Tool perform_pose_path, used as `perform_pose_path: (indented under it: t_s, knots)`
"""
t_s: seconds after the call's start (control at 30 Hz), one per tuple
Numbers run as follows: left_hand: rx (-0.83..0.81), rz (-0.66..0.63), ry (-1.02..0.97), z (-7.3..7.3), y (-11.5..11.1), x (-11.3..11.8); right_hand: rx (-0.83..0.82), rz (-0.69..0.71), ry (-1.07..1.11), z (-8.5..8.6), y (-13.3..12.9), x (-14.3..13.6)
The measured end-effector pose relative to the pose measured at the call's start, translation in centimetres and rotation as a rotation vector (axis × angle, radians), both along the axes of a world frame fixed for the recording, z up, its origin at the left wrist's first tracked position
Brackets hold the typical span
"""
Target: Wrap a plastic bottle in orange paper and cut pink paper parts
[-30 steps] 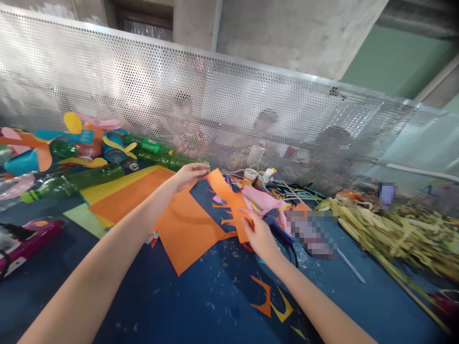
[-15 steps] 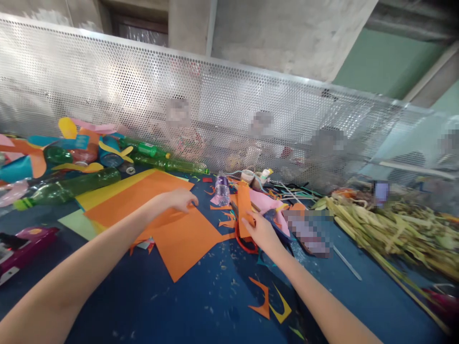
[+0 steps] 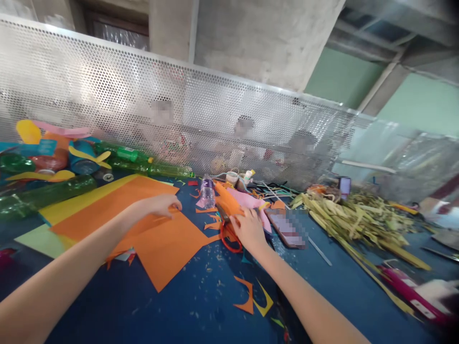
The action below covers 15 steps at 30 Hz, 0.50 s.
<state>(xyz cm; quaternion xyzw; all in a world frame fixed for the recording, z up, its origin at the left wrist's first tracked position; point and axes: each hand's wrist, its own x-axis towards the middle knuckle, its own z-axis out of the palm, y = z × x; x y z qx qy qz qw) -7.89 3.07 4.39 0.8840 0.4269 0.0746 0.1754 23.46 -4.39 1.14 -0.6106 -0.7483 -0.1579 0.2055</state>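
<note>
My left hand (image 3: 163, 206) hovers over or rests on orange paper sheets (image 3: 167, 253); which one I cannot tell. Its fingers are loosely curled, with a gap to the thumb and nothing visible between them. My right hand (image 3: 249, 229) grips a smaller orange paper piece (image 3: 227, 201), now tilted to the left, between thumb and fingers. Scissors with red handles (image 3: 225, 241) lie just beside that hand, their blades partly covered by the paper. Pink paper (image 3: 247, 197) shows behind the right hand. A small clear bottle with a purple label (image 3: 207, 191) stands near the paper piece.
Green plastic bottles (image 3: 50, 196) and paper-decorated bottles lie at left. A phone (image 3: 287, 228), a pale stick (image 3: 320, 251) and a heap of dried husks (image 3: 358, 220) are at right. Paper scraps (image 3: 245, 294) lie in front. A perforated metal panel (image 3: 215, 110) borders the table; people are behind it.
The view has swung to the right. The orange piece in my right hand has tipped from upright to leaning left. My left hand stays over the orange sheets.
</note>
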Motion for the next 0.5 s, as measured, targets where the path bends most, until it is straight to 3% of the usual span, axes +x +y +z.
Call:
perform_pose_path:
  t_s: [0.33, 0.43, 0.5]
  knots:
    - [0.038, -0.003, -0.079, 0.8, -0.6, 0.3, -0.072, 0.057, 0.049, -1.0, 0.6, 0.3]
    - [0.021, -0.028, -0.117, 1.6, -0.9, 0.3, 0.008, 0.077, 0.131, -0.5, 0.2, 0.0]
    - [0.0, -0.044, -0.148, 2.2, -1.0, 0.4, 0.066, 0.185, 0.275, 0.0, -0.2, -0.5]
